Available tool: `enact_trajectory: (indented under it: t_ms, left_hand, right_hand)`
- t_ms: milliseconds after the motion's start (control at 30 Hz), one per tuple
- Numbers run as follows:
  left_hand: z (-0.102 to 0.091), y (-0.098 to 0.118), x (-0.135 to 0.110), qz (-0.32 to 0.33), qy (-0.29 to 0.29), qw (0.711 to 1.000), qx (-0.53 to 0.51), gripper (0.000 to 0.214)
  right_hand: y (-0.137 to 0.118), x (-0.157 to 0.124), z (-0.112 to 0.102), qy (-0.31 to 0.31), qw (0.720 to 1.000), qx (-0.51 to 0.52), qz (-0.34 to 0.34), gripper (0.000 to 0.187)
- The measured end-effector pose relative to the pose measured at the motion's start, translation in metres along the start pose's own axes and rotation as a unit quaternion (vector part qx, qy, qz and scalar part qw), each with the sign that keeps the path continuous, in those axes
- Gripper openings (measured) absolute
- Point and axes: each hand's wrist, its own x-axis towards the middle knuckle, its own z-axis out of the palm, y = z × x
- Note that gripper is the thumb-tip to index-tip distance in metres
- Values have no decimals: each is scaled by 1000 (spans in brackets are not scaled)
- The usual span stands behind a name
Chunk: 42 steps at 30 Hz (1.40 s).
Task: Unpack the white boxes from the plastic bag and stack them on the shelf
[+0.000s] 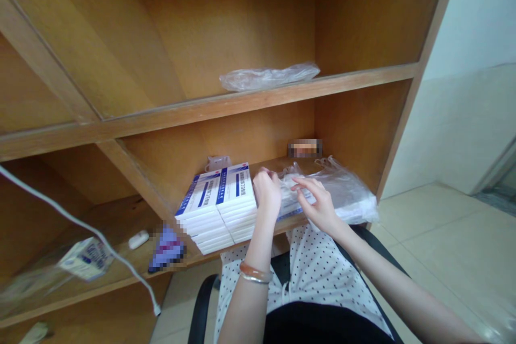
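- On the lower shelf, white boxes with blue bands and dark print are standing in two columns, side by side, flat tops facing up.
- Right of the boxes, a clear plastic bag is lying crumpled, blue and white showing beneath; a pile of clear bags is spreading rightward to the shelf's front edge.
- The left hand is hovering beside the boxes, its fingers curling in; whether they are holding plastic, one cannot tell.
- The right hand is hovering over the plastic, thumb and forefinger standing wide apart.
- A wooden divider is bounding the space on the left; an upper board is running overhead, leaving open room above the boxes.
- Left of the divider, a white cord is hanging in front, with a carton and a blurred purple item lying behind.
- Above, loose plastic is lying on the board; a small blurred box is sitting behind the bags.
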Motion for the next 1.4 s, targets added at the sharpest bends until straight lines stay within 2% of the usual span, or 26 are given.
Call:
enact_trajectory:
  t_ms: [100,233,333,433,567,633,767,933,1133,1267,1400]
  left_hand:
    - [2,6,5,-35,-6,999,-21,13]
    - [12,7,11,-85,-52,979,-179,10]
    - [16,4,12,-66,-91,961,-252,10]
    - [10,2,7,21,-112,973,-199,9]
    - [0,3,-2,87,-85,991,-63,14]
    - [-2,3,-4,75,-90,993,-15,14]
    - [1,1,-2,-16,-110,994,16,15]
    - [2,-1,5,-77,-72,994,16,17]
    - [10,-8,8,-98,-20,993,-63,17]
    - [10,-7,7,-82,-19,981,-175,13]
    - [-3,7,2,-31,-10,979,-200,4]
  right_hand:
    - [4,-7,-2,-29,999,21,9,28]
    - [8,-7,-2,-58,997,53,16,27]
    - [8,-3,-2,-62,996,54,23,29]
    - [9,-1,-1,-67,996,45,31,29]
    - [13,0,0,-87,994,53,32,27]
    - [16,0,0,-95,994,52,29,26]
    - [17,0,-2,-112,991,59,34,23]
    - [12,-4,-7,-127,987,92,43,21]
    - [7,-6,-15,-135,981,123,64,21]
    - [9,7,-16,-123,976,142,111,22]
    - [16,29,-12,-134,956,196,174,20]
